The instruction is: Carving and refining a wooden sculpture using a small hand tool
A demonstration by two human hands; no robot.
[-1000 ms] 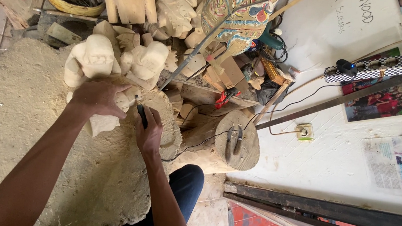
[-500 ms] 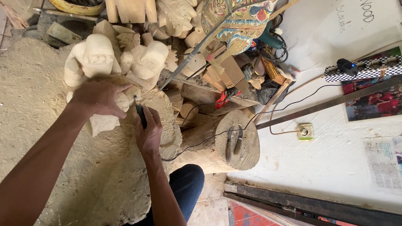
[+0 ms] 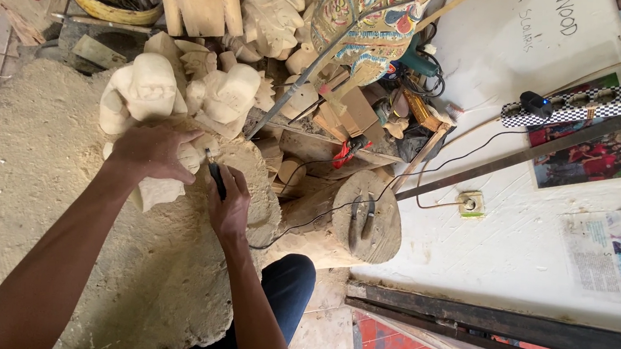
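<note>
Head view. My left hand point(image 3: 150, 151) clamps the pale wooden carving point(image 3: 163, 182), fingers wrapped over its top, on the sawdust-covered surface point(image 3: 27, 168). My right hand point(image 3: 230, 206) grips a dark carving tool point(image 3: 214, 176), fingers closed narrow round its shaft. The tool's long axis runs up and left from that hand, tip meeting the carving just beside my left fingers. The contact point and the carving's underside are hidden. Finished figures point(image 3: 181, 92) stand beyond.
</note>
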